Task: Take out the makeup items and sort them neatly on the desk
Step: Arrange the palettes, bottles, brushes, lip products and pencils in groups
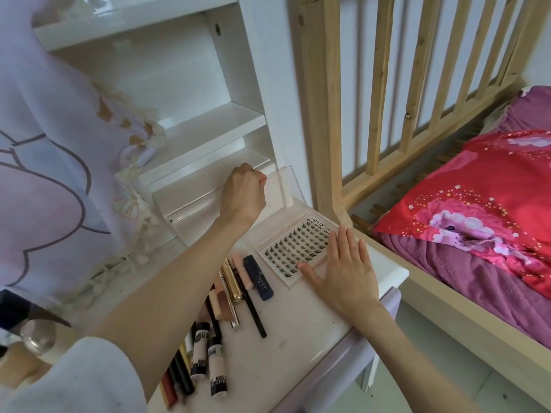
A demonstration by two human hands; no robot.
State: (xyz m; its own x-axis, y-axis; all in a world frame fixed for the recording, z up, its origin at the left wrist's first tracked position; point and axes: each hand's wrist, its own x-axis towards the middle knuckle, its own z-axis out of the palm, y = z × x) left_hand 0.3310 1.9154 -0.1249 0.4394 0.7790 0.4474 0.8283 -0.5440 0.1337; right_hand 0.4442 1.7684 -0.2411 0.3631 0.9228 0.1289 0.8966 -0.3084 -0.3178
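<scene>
1. The lash case point(293, 248) lies open at the desk point(283, 347) back corner; likely light, brittle plastic, best held by its edges.
2. Left hand point(244, 192) seems to pinch the raised clear lid point(287, 186); right hand point(343, 272) rests flat, fingers straight, on the tray.
3. The desk edge runs just right; tubes point(208, 359) crowd the left.

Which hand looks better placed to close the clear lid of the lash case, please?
Probably the left hand: it already pinches the lid's top edge, while the right hand lies flat on the lash case, steadying it.

Open lash case point(293, 248) beside lined-up tubes point(238, 289)
</scene>
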